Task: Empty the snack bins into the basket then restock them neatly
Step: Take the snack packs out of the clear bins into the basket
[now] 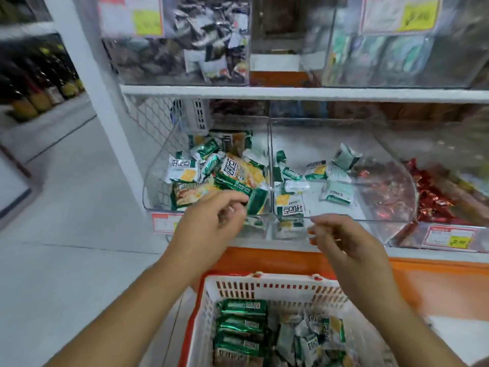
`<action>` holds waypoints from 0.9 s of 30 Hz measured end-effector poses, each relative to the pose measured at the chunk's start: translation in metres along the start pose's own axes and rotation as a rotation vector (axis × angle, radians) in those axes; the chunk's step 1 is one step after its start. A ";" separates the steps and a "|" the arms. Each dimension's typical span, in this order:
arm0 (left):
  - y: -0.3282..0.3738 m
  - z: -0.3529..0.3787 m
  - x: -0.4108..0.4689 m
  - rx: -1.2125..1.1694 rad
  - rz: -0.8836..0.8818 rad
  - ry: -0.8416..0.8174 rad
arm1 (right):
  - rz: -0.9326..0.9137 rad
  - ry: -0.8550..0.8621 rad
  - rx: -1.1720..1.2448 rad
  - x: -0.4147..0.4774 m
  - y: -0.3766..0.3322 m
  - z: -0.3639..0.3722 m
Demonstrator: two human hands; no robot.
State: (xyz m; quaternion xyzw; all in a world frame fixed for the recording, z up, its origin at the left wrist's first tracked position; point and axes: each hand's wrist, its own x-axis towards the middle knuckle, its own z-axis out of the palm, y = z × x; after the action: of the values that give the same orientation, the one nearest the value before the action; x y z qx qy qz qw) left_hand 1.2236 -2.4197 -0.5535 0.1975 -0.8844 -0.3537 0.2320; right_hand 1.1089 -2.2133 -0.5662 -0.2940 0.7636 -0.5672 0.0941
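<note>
Two bin rims (383,220) ahead; left hand (211,223) grip unclear, right hand (344,242) grip slack, empty.

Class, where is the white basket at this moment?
The white basket sits bottom centre in the head view, below the left hand and right hand, in front of the clear snack bins.

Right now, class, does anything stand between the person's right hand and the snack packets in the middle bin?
Yes. The middle bin's clear front wall stands between the right hand and the snack packets. The fingers sit just below its top rim, outside; above the rim the bin is open.
</note>
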 end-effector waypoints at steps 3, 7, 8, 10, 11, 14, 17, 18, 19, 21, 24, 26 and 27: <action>-0.027 -0.018 0.020 0.078 -0.052 0.085 | -0.104 -0.084 -0.153 0.039 -0.016 0.010; -0.043 -0.011 0.036 0.188 -0.085 -0.035 | 0.043 -0.242 -0.467 0.096 -0.002 0.018; -0.042 -0.006 0.039 0.191 -0.083 -0.078 | 0.106 -0.302 -0.522 0.106 0.001 0.018; -0.039 0.001 0.046 0.194 -0.084 -0.126 | 0.217 -0.415 -0.550 0.121 0.001 0.019; -0.038 0.005 0.050 0.200 -0.083 -0.129 | 0.257 -0.460 -0.556 0.127 0.002 0.020; -0.034 0.012 0.059 0.194 -0.096 -0.150 | 0.371 -0.548 -0.516 0.141 0.016 0.023; -0.030 0.017 0.066 0.239 -0.127 -0.229 | 0.429 -0.557 -0.433 0.147 0.025 0.021; -0.030 0.019 0.068 0.278 -0.132 -0.256 | 0.443 -0.533 -0.392 0.147 0.025 0.021; -0.029 0.021 0.070 0.314 -0.133 -0.274 | 0.456 -0.504 -0.365 0.147 0.027 0.020; -0.027 0.023 0.071 0.364 -0.130 -0.294 | 0.454 -0.474 -0.378 0.149 0.032 0.020; -0.025 0.025 0.071 0.342 -0.148 -0.306 | 0.423 -0.521 -0.404 0.148 0.035 0.022; -0.025 0.025 0.071 0.299 -0.157 -0.277 | 0.406 -0.542 -0.400 0.148 0.034 0.020; -0.025 0.026 0.071 0.286 -0.157 -0.257 | 0.399 -0.547 -0.400 0.147 0.033 0.018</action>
State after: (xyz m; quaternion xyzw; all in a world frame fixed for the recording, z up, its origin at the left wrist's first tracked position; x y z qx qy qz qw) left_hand 1.1564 -2.4589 -0.5688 0.2499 -0.9298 -0.2639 0.0585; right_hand 0.9870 -2.3039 -0.5747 -0.2926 0.8479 -0.2782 0.3436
